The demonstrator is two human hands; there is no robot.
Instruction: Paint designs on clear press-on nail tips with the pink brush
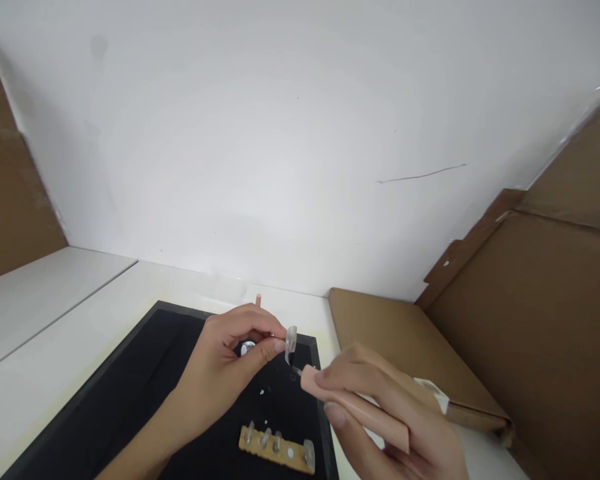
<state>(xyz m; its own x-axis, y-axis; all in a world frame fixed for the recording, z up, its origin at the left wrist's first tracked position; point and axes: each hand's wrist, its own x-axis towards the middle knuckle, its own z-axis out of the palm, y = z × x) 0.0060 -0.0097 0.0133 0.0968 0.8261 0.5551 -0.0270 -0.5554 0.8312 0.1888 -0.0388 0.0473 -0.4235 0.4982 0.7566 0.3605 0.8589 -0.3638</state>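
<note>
A: Start with the hands. What does each one grip?

B: The left hand is pinched shut on a small clear plastic false nail tip, thumb and forefinger holding it upright over the middle of the black rectangular mat. The right hand is curled closed around a pale pink handle of a slim brush, whose dark point sits at about six o'clock from the nail tip, touching or just short of it; I cannot tell which.

A: How far along does the work look?

B: As a guess, early. The held tip shows clear, with no obvious colour on it. At six o'clock from the hands lies a tan strip holder with four or five clear tips standing on it, all apparently uncoated too. So one tip is being worked and the rest appear to be left.

A: Any containers?

B: A small round shiny item lies on the mat just behind the left fingers, perhaps a little pot or lid; its contents are hidden. At three o'clock a flat brown cardboard box lies closed on the white table, with more cardboard leaning behind it. A small pink stick end pokes up at twelve o'clock, beyond the mat.
</note>
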